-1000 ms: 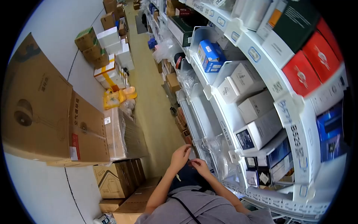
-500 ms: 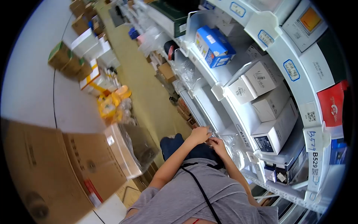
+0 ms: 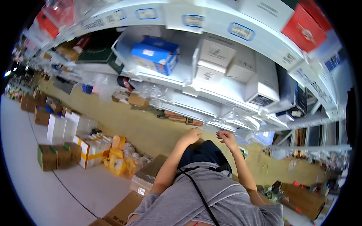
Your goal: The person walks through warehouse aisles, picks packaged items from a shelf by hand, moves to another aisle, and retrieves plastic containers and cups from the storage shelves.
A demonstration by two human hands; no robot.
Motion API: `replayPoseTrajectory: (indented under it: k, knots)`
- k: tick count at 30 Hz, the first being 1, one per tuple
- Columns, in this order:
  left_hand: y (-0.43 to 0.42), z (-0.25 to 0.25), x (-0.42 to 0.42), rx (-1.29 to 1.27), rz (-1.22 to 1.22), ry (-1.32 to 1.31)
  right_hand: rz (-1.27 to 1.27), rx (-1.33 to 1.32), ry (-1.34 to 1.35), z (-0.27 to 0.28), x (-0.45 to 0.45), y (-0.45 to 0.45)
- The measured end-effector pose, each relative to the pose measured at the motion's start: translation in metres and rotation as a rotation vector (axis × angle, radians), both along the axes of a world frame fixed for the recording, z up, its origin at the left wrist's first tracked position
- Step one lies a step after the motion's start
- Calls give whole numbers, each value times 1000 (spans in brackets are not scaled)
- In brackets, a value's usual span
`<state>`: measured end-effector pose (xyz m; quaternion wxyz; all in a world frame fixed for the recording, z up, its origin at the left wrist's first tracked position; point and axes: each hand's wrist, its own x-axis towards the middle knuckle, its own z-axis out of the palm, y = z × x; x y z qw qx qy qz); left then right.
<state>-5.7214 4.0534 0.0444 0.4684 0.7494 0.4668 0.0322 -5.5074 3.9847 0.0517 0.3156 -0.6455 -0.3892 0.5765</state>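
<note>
My left hand is held over the floor in front of my dark trousers. Its fingers are bent and close together, and whether they hold anything is too small to tell. To its right, apart from it, my right hand has its fingers spread with nothing visible in them. Both hands are below the front edge of the white shelf unit. On that shelf are a blue box and several white boxes, one stacked on another.
Red boxes stand on the upper shelf at the right. Yellow plastic bags, white boxes and brown cartons line the wall at the left. A brown carton lies at the lower right.
The view has swung to the right, so the shelf now runs across the front. My hands, close together before, have moved apart, and my right hand's fingers have spread.
</note>
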Motion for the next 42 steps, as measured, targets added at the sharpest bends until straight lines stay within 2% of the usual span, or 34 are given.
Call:
replayPoseTrajectory:
  k: [5, 9, 11, 14, 18, 26, 37, 42]
  knots:
    - [4, 3, 6, 11, -22, 105, -304, -25, -29, -5, 48, -40]
    - [-15, -3, 19, 124, -47, 79, -361, -8, -38, -4, 68, -56]
    - [-21, 8, 30, -39, 14, -75, -378, -8, -36, 2, 76, -62]
    - [-31, 13, 48, 38, 119, -189, -483, 85, -26, 8, 97, -70]
    - [-32, 28, 65, 112, 137, -273, -549, 122, -6, 14, 124, -72]
    - [-53, 41, 87, 121, 110, -282, -506, 117, -51, 18, 154, -60]
    - [-82, 9, 82, 51, 152, -272, -499, 63, -60, 0, 174, -45]
    - [-82, 6, 90, 105, 107, -249, -489, 80, -79, -5, 182, -31]
